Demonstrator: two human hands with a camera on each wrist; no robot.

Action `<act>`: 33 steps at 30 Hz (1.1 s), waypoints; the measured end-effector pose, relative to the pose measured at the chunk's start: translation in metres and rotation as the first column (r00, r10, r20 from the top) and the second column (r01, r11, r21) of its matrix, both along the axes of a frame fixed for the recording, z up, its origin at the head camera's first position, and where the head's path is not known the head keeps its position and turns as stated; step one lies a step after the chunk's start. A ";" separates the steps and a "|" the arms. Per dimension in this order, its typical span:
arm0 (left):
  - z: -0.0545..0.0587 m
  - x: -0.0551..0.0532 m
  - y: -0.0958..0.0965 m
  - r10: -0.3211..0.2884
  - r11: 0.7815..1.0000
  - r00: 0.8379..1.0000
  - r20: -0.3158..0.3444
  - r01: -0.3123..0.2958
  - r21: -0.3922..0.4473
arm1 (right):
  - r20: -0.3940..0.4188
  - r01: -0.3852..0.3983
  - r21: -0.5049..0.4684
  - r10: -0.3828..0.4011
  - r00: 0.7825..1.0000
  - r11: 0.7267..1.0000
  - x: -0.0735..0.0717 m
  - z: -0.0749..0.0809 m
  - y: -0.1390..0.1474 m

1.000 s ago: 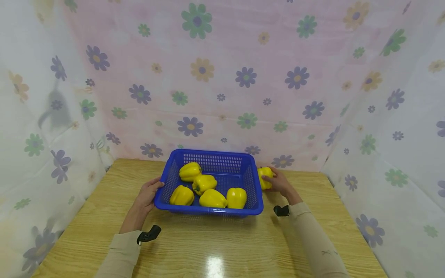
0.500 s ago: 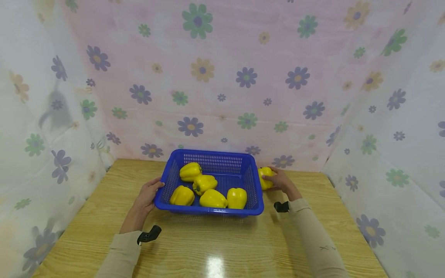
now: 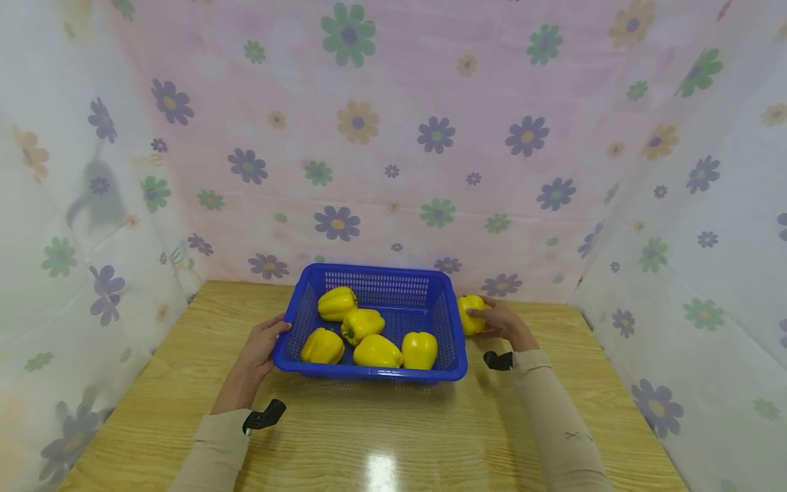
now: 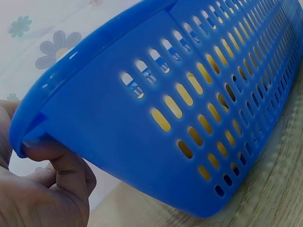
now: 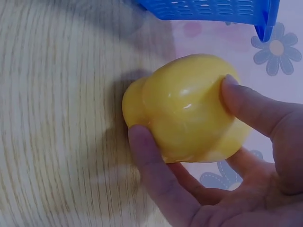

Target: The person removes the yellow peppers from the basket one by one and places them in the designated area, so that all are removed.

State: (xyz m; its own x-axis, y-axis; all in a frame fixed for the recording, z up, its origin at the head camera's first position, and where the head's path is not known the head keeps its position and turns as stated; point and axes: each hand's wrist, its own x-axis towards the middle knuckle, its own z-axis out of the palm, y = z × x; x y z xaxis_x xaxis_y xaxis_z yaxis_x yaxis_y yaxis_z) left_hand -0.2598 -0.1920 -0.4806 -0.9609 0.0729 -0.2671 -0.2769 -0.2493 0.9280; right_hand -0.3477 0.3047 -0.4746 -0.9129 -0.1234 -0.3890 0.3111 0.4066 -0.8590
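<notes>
A blue plastic basket (image 3: 369, 372) with slotted walls stands on the table, and several yellow bell peppers (image 3: 378, 351) lie inside it. My left hand (image 3: 258, 350) grips the basket's left rim; in the left wrist view its fingers (image 4: 71, 172) curl under the rim's edge. Just outside the basket's right wall, my right hand (image 3: 505, 322) holds another yellow bell pepper (image 5: 189, 109). The right wrist view has the thumb on one side of this pepper and the fingers around the other. The pepper is at the tabletop, apart from the basket there.
The wooden table (image 3: 332, 437) reaches back to a flower-printed cloth (image 3: 393, 137), which also hangs along both sides. A black wrist device (image 3: 264, 414) sits at the left sleeve and another black device (image 3: 498, 360) at the right one.
The right hand and its pepper have shifted very slightly to the right, away from the basket wall. The left hand and the basket have stayed in place.
</notes>
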 end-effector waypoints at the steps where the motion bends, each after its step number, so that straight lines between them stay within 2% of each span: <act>1: 0.001 0.000 0.000 -0.006 1.000 1.000 -0.001 0.006 -0.002 | 0.001 -0.010 0.000 0.010 1.000 1.000 0.000 0.000 0.001; 9: -0.001 0.000 -0.001 -0.007 1.000 1.000 0.000 0.007 0.010 | 0.048 -0.006 -0.047 0.009 0.999 0.999 -0.002 -0.001 0.003; 20: -0.002 -0.001 -0.001 0.001 1.000 1.000 -0.016 -0.001 0.001 | 0.034 -0.028 -0.040 0.029 0.999 0.999 0.003 0.001 0.004; 24: -0.002 -0.001 0.000 0.002 1.000 1.000 -0.011 -0.002 -0.002 | 0.058 -0.001 -0.001 0.001 0.998 1.000 0.009 0.006 0.005; 27: -0.002 -0.002 0.000 0.004 1.000 1.000 -0.006 -0.004 -0.006 | 0.064 0.010 0.066 -0.014 0.998 0.998 0.015 0.014 0.005; 33: -0.002 -0.001 0.001 0.000 1.000 1.000 0.002 0.000 -0.015 | -0.004 -0.010 0.144 0.011 1.000 0.990 0.029 0.031 0.000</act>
